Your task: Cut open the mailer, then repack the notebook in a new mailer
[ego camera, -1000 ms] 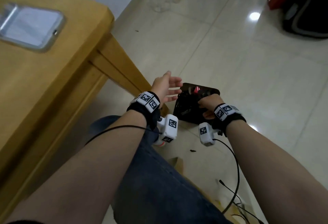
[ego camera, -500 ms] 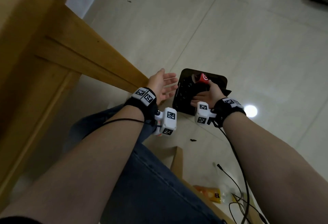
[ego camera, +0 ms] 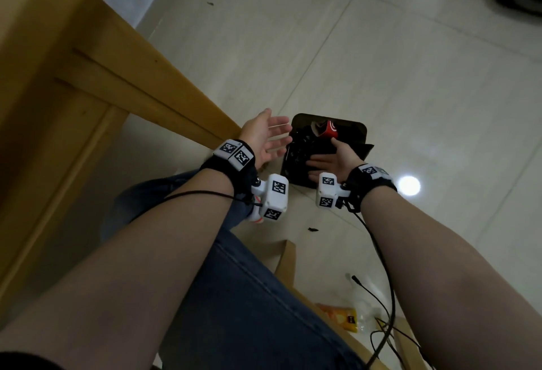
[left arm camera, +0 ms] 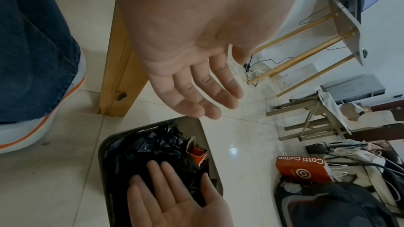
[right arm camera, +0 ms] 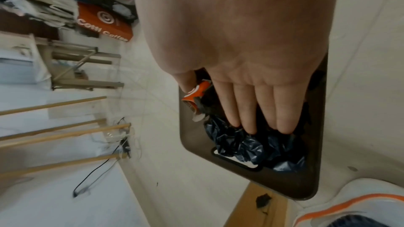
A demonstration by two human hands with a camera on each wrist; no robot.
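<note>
Your right hand [ego camera: 334,161] flat, pressing black plastic [right arm camera: 251,146] into bin [right arm camera: 196,146]; left hand [ego camera: 265,138] spread, empty, just beside, above rim.

1. "Cotti Coffee" reads in white letters on the orange box [left arm camera: 302,168] lying on the floor, with a round white logo beside the words.
2. The orange cup [right arm camera: 195,93] in the bin bears what looks like the same round logo; no words legible there.
</note>
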